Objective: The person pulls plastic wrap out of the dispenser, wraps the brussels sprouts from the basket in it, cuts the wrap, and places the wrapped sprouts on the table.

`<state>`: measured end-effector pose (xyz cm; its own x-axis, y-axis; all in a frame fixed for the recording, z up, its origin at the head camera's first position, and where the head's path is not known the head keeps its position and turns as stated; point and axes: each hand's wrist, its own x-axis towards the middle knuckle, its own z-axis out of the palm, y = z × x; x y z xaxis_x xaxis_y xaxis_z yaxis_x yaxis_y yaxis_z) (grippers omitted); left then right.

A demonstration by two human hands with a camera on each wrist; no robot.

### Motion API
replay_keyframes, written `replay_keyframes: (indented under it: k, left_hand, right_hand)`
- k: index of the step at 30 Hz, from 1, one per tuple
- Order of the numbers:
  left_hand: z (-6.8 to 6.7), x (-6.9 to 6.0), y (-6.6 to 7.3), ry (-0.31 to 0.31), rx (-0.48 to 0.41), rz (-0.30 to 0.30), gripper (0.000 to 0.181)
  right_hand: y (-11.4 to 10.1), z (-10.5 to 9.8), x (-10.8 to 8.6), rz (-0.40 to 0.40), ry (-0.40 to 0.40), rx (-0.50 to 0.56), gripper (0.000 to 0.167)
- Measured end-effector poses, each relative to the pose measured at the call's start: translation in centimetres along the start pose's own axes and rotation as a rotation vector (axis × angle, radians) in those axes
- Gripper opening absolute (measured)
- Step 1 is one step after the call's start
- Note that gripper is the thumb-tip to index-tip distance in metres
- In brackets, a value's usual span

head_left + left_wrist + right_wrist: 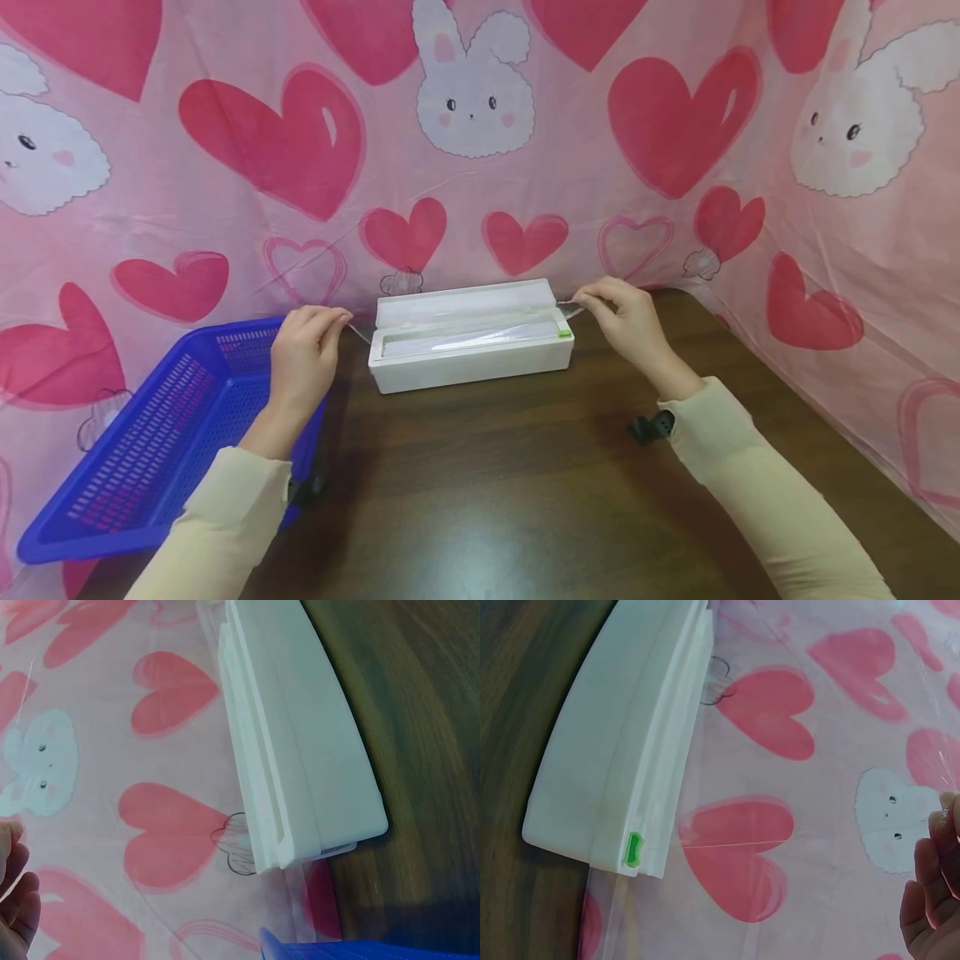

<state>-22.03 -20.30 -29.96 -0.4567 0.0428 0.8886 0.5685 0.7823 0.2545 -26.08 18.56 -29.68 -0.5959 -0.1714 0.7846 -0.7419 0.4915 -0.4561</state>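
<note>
A long white box stands near the back of the table, its lid tilted up at the rear. Clear film lies across its opening, and a small green piece sits at the right end. The left hand, beyond the box's left end, pinches a thin strand of film between thumb and fingers. Past the right end, the right hand pinches film too. In the right wrist view clear film shows at the fingertips of the right hand. The left hand is partly cut off in the left wrist view.
A blue plastic basket stands at the left, partly behind the left forearm. The brown wooden table extends in front of the box. A pink cloth with hearts and rabbits hangs behind and along the sides.
</note>
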Motion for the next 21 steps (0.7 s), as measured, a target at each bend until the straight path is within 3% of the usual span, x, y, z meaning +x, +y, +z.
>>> replay_keyframes:
  k: [6, 13, 21]
  left_hand:
    - [-0.5, -0.4, 0.4, -0.001, -0.03, 0.003, 0.006]
    - [-1.3, -1.2, 1.1, 0.001, -0.078, 0.024, 0.008]
    - [-2.1, -2.4, 1.3, -0.051, -0.116, -0.004, 0.012]
  right_hand:
    - [-1.1, -0.4, -0.8, 0.005, -0.007, 0.031, 0.008]
    - [-4.7, -1.6, -1.7, 0.047, -0.074, 0.056, 0.007]
    - [-4.6, -2.1, -3.4, 0.085, -0.138, 0.199, 0.008]
